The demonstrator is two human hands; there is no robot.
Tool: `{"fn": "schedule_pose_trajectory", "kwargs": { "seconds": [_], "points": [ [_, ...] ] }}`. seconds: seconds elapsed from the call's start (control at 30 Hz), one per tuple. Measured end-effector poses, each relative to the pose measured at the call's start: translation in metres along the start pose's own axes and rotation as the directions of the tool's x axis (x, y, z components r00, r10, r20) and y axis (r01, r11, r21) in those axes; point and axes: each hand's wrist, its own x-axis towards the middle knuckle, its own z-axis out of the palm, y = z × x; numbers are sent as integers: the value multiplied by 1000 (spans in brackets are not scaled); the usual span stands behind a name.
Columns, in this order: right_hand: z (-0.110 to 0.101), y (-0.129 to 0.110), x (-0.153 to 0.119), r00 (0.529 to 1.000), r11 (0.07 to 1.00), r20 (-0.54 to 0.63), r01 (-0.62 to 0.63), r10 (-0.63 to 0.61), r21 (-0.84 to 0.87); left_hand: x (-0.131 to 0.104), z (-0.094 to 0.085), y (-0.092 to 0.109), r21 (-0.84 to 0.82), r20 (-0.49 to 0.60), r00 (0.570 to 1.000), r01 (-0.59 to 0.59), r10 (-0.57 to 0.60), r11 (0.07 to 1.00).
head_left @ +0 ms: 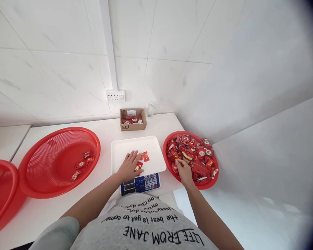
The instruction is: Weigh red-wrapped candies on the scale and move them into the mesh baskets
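My left hand [129, 162] lies flat with fingers spread over the white tray [153, 144], partly covering several small red packets [145, 156]. That tray sits on a blue digital scale [141, 184], whose keypad shows below it. My right hand [184, 171] is at the near left side of a red basket [166, 163] heaped with red wrapped packets [200, 153]. Its thumb and fingers are pinched together among the packets. Whether something is between those fingertips, I cannot make out.
To the left stands a large red mesh basket [49, 146] with several red packets inside. Part of another red basket [2, 194] shows at the far left. A cardboard box [133, 127] of packets and a clear cup [150, 110] stand near the tiled wall [135, 34].
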Motion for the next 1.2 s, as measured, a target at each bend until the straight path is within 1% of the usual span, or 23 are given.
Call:
{"fn": "schedule_pose_trajectory", "kwargs": {
  "seconds": [0.1, 0.2, 0.3, 0.4, 0.47, 0.53, 0.6, 0.67, 0.73, 0.83, 0.9, 0.93, 1.0, 1.07, 1.13, 1.2],
  "points": [
    [-5, 12, -3, 998, 996, -51, -52, 48, -75, 14, -3, 3, 29, 17, 999, -41, 41, 999],
    [-2, 10, -6, 998, 989, -59, 13, -22, -147, 23, -1, 12, 64, 25, 995, -98, 97, 993],
    [2, 3, -9, 995, 971, -8, 93, -97, -219, 27, 4, 15, 89, 22, 991, -135, 134, 987],
    [3, 1, -9, 995, 967, 8, 101, -102, -233, 29, 1, 5, 90, 32, 981, -194, 192, 977],
    [3, 3, -9, 994, 967, 2, 106, -109, -231, 28, -6, -8, 83, 54, 964, -264, 261, 961],
    [2, 5, -8, 994, 965, 9, 112, -113, -239, 24, -13, -19, 88, 63, 954, -296, 292, 951],
    [2, 6, -8, 994, 961, 20, 112, -110, -254, 19, -16, -23, 110, 48, 964, -264, 260, 958],
    [2, 5, -8, 994, 957, 27, 111, -108, -268, 15, -14, -18, 134, 0, 984, -176, 177, 975],
    [2, 4, -8, 994, 955, 26, 112, -109, -274, 15, -7, -4, 142, -61, 996, -62, 71, 988],
    [2, 4, -8, 993, 956, 17, 118, -118, -269, 20, 6, 21, 124, -134, 987, 107, -90, 987],
    [3, 5, -8, 992, 957, 11, 124, -125, -263, 25, 11, 33, 107, -150, 978, 163, -146, 981],
    [3, 7, -8, 992, 958, 10, 125, -127, -258, 27, 12, 35, 102, -149, 978, 163, -146, 981],
    [3, 9, -7, 992, 960, 12, 125, -126, -249, 29, 10, 34, 102, -132, 987, 100, -87, 990],
    [3, 12, -6, 992, 962, 19, 125, -124, -244, 27, 4, 26, 99, -100, 995, -11, 21, 995],
    [4, 13, -5, 992, 961, 26, 123, -120, -248, 23, -6, 15, 88, -53, 990, -128, 133, 988],
    [3, 14, -4, 993, 959, 29, 120, -117, -257, 18, -16, 5, 73, -9, 976, -215, 217, 974]
  ]
}}
